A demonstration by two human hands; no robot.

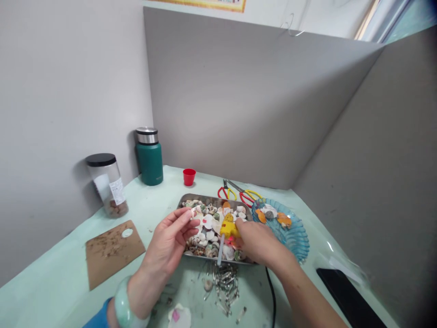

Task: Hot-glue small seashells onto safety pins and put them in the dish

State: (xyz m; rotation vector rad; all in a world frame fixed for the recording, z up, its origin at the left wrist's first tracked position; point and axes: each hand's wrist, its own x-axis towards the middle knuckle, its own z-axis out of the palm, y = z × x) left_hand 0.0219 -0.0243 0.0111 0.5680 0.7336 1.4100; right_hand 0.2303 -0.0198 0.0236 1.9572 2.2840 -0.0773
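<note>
My left hand (160, 246) pinches a small whitish piece (193, 212), seemingly a shell, between thumb and fingertips. My right hand (256, 239) is wrapped round a yellow hot glue gun (230, 228), and a translucent glue stick (220, 251) juts out of its rear toward me. Both hands are above a metal tray (208, 197) full of mixed shells (205, 237). In front of the tray lies a pile of safety pins (226, 283). A white shell with a pink spot (179, 316) rests near the bottom edge.
A blue plate (297, 232) with orange and white shells and two pairs of scissors (246, 197) lie behind right. A red cup (189, 176), green bottle (150, 159), jar (108, 187) and brown board (114, 250) stand left. A black cord (272, 291) and dark phone-like slab (348, 296) lie right.
</note>
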